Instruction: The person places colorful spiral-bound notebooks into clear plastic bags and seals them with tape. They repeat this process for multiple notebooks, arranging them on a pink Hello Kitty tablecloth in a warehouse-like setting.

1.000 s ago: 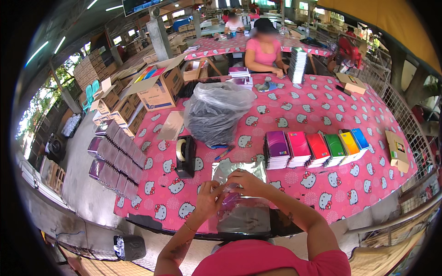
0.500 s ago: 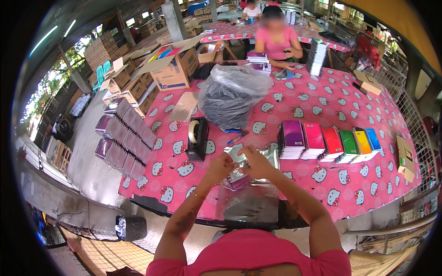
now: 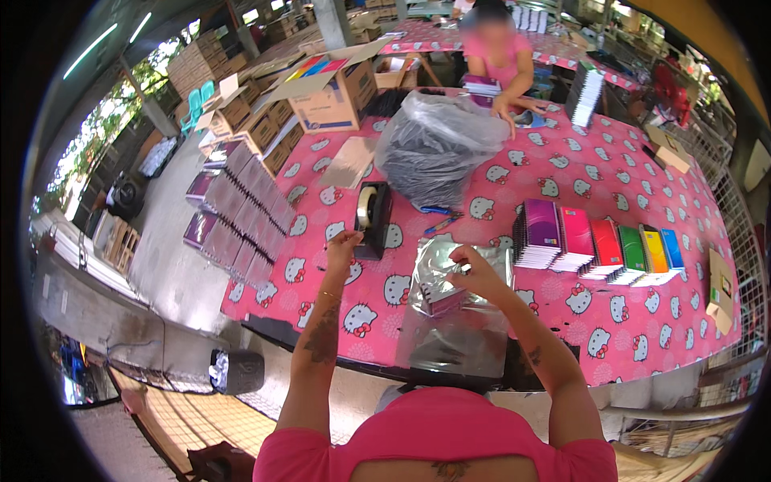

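- Head view, and the only one: looks like the taping step of wrapping a small purple notebook in shiny clear plastic (image 3: 442, 304), which sits at the near table edge.
- Left hand (image 3: 345, 241) is at the near end of the black desktop tape dispenser (image 3: 371, 246), fingertips bunched; can't tell if they've got any tape.
- Right hand (image 3: 475, 275) is loosely open over the wrapped notebook, thumb and forefinger apart.
- Next move, imo, calls for a clean strip while the film stays folded.
- Around: blue pens (image 3: 439, 211), big clear bag of dark stuff (image 3: 442, 153), row of colourful spiral notebooks (image 3: 594, 245), stacked purple notebooks (image 3: 237, 213) at left.
- Nothing obvious blocks the dispenser-to-notebook path; glare hides the film's edges though.
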### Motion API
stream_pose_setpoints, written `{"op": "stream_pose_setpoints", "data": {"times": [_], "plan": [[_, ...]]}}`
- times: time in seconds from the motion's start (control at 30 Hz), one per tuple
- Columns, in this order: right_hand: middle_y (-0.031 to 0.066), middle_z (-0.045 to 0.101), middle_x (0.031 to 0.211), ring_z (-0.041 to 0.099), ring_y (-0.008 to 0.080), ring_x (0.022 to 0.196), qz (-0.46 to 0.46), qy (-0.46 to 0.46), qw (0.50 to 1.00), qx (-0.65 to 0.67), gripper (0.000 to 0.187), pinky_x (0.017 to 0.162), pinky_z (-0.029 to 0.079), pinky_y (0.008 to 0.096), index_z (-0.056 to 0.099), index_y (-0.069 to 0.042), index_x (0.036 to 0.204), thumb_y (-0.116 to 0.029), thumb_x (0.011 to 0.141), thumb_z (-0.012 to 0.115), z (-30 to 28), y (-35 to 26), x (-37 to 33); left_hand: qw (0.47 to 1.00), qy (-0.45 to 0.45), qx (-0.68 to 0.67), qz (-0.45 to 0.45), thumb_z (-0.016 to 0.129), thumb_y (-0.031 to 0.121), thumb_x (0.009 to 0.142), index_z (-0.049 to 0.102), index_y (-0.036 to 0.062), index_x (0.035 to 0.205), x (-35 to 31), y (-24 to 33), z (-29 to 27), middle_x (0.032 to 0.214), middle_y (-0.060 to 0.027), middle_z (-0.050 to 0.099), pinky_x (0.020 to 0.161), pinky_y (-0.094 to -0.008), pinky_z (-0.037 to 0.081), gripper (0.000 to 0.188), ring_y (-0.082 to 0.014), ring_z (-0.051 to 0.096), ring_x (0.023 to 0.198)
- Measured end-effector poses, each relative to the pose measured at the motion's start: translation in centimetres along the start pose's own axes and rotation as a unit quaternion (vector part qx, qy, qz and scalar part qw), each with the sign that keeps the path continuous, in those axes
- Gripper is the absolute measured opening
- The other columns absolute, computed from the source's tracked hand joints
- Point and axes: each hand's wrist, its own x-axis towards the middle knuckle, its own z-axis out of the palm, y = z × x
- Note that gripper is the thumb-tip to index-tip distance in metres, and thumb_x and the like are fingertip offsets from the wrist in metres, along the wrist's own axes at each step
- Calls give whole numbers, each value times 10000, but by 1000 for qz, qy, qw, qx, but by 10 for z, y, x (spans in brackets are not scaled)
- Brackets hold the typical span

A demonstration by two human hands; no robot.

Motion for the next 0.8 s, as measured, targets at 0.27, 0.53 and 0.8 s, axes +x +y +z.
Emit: {"op": "stream_pose_setpoints", "data": {"times": [0.27,0.53,0.8], "plan": [[80,538,1146,508,195,1092,15,6,1000,22,485,854,466,339,525,-57,1197,-187,801,772,-7,3,-4,884,137,410,176,654,223,859,722,44,844,-10,-26,3,711,-134,703,619,-374,527,193,-273,705,682],[87,504,1184,533,134,995,9,3,1000,27,493,781,490,283,507,-45,1233,-166,826,758,2,4,-3,771,-412,353,335,724,304,811,708,56,872,-73,120,92,797,-93,715,678,-372,533,255,-269,704,755],[81,512,1145,501,190,1088,15,2,997,80,517,838,483,315,498,-42,1232,-147,809,776,2,-9,-5,757,-637,85,-121,685,256,922,662,43,953,-1,20,111,854,19,626,731,-254,464,216,-91,589,862]]}}
